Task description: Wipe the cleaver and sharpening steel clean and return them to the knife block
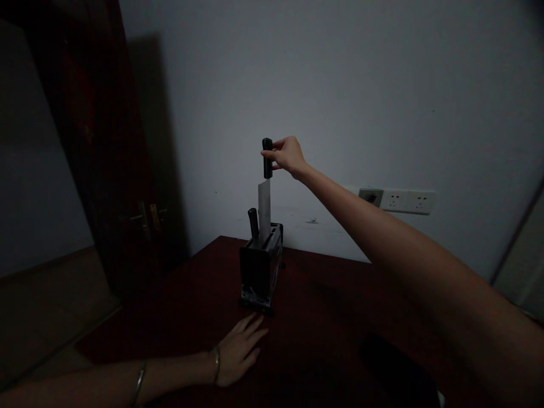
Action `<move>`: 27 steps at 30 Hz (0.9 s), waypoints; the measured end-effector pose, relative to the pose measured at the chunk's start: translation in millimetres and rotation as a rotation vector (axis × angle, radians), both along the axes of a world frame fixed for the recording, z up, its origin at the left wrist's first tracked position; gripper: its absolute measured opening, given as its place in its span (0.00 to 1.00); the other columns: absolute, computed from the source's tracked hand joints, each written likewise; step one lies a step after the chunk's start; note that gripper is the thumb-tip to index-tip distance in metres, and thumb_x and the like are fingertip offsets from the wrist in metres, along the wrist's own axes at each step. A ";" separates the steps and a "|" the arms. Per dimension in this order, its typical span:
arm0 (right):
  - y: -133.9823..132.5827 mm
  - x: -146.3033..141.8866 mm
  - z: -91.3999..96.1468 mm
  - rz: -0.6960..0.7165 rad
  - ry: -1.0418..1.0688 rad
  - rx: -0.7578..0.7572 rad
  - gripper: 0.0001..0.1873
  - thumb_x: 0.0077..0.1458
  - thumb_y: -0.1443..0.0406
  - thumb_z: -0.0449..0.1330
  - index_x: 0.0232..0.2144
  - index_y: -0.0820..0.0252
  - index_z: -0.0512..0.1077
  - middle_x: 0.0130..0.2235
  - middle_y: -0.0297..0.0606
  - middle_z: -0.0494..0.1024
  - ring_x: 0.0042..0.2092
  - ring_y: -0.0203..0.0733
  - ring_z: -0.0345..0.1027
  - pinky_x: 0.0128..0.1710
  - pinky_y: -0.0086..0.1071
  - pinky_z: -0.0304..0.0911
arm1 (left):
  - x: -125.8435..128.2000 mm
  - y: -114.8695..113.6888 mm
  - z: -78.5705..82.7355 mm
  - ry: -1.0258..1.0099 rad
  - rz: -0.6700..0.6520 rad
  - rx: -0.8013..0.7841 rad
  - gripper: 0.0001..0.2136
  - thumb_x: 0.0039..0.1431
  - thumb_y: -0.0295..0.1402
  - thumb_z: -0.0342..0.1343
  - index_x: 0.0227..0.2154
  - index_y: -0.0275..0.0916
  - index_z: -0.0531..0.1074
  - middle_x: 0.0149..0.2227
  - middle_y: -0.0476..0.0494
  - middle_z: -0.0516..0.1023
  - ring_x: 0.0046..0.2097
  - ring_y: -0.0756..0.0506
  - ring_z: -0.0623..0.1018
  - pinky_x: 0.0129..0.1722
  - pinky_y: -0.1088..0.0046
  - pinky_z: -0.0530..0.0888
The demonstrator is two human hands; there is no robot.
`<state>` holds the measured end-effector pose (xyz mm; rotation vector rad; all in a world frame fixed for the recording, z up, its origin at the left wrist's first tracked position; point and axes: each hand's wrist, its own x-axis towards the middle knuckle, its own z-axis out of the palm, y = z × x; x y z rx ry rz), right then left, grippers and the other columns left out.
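Observation:
My right hand (288, 154) pinches the black handle of a cleaver (265, 192), held upright with its broad blade partly down in a slot of a dark knife block (260, 266). A second knife (254, 222) with a black handle stands in the block beside it. My left hand (238, 351) lies flat on the dark red table (323, 317) just in front of the block, fingers stretched out, with a bangle on the wrist.
A dark wooden door (106, 147) with brass handles stands open at the left. A white socket strip (397, 200) is fixed on the grey wall behind the table. A dark object (395, 368) lies at the table's near right.

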<state>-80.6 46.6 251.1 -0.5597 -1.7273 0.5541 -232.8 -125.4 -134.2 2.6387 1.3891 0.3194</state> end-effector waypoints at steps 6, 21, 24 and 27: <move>10.7 -5.6 -2.4 0.004 -0.021 0.006 0.08 0.41 0.68 0.65 0.25 0.67 0.69 0.28 0.40 0.73 0.34 0.47 0.71 0.32 0.48 0.74 | -0.5 1.9 -4.5 -0.005 0.013 -0.028 0.23 0.62 0.35 0.41 0.60 0.46 0.50 0.64 0.45 0.47 0.64 0.39 0.47 0.59 0.53 0.54; 17.5 -3.5 -7.7 -0.007 -0.063 -0.002 0.09 0.42 0.68 0.64 0.28 0.68 0.70 0.29 0.42 0.74 0.34 0.46 0.71 0.33 0.48 0.74 | 1.1 1.2 -2.2 0.014 0.022 -0.044 0.23 0.62 0.34 0.41 0.60 0.46 0.51 0.64 0.44 0.48 0.64 0.38 0.47 0.59 0.53 0.54; 18.2 -3.7 -8.7 -0.006 -0.053 -0.001 0.09 0.42 0.68 0.64 0.28 0.68 0.70 0.29 0.42 0.73 0.33 0.46 0.71 0.32 0.49 0.73 | 0.9 1.8 -2.7 0.007 0.018 -0.041 0.23 0.62 0.33 0.41 0.60 0.46 0.51 0.64 0.44 0.47 0.64 0.38 0.48 0.59 0.52 0.54; 18.5 -4.1 -9.1 -0.011 -0.044 -0.002 0.09 0.42 0.69 0.64 0.28 0.68 0.69 0.30 0.44 0.73 0.34 0.47 0.71 0.32 0.51 0.73 | 0.3 2.7 -4.2 0.000 0.020 -0.041 0.23 0.62 0.34 0.41 0.60 0.46 0.51 0.64 0.44 0.48 0.64 0.38 0.48 0.59 0.52 0.54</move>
